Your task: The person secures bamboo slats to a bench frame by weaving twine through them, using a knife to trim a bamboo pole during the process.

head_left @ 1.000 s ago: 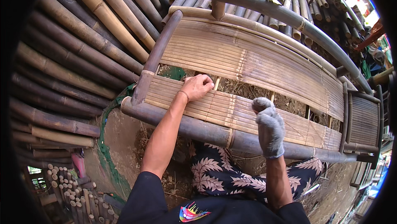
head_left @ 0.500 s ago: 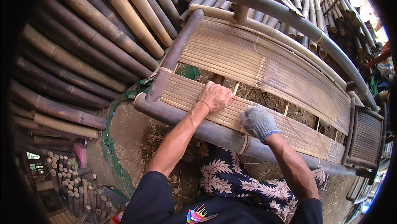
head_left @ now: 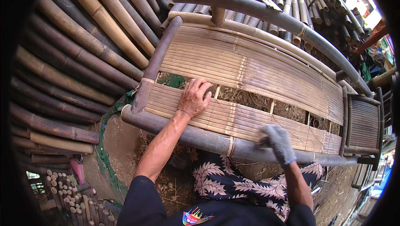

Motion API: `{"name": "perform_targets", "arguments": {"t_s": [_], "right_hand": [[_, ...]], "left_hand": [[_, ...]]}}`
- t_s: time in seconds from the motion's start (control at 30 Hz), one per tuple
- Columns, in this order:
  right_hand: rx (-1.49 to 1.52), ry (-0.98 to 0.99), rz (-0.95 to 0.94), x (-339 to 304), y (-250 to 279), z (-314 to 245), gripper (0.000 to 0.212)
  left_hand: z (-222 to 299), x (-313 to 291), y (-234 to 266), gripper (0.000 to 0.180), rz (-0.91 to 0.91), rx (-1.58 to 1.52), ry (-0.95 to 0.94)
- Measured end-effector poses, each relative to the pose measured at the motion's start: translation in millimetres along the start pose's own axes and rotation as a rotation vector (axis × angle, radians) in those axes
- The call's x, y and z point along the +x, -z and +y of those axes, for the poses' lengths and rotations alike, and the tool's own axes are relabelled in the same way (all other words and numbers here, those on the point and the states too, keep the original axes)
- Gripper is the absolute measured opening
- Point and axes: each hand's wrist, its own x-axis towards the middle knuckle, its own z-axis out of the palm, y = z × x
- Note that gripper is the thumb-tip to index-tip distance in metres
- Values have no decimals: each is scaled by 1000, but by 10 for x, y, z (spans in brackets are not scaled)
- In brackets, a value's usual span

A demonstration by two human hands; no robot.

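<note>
A bamboo bench has a seat of split bamboo slats, with a long gap between the back slat panel (head_left: 266,74) and the front slat panel (head_left: 233,117). My bare left hand (head_left: 194,96) lies on the front panel's left part. Its fingers curl over the panel's far edge at the gap, and the thumb stands apart from the index finger. My right hand (head_left: 278,142), in a grey knitted glove, is over the panel's near edge, beside the thick front rail (head_left: 200,138). Motion blurs its fingers, and I cannot tell whether it touches the slats.
Thick dark bamboo poles (head_left: 71,80) lean close at the left. The bench's curved back rail (head_left: 250,7) runs along the far side, with more poles (head_left: 287,1) stacked behind. Green netting (head_left: 103,151) trails over the dirt floor. Short cut bamboo pieces (head_left: 79,201) stand at lower left.
My left hand has shifted a little left along the front panel, its thumb now apart. My gloved right hand has moved right and toward me. The whole view has shifted slightly.
</note>
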Motion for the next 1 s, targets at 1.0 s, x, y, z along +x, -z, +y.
{"name": "perform_targets", "arguments": {"t_s": [1.0], "right_hand": [[-1403,616,542,873,1587,502,24]], "left_hand": [[139,374,-205,25,151,150,19]]}}
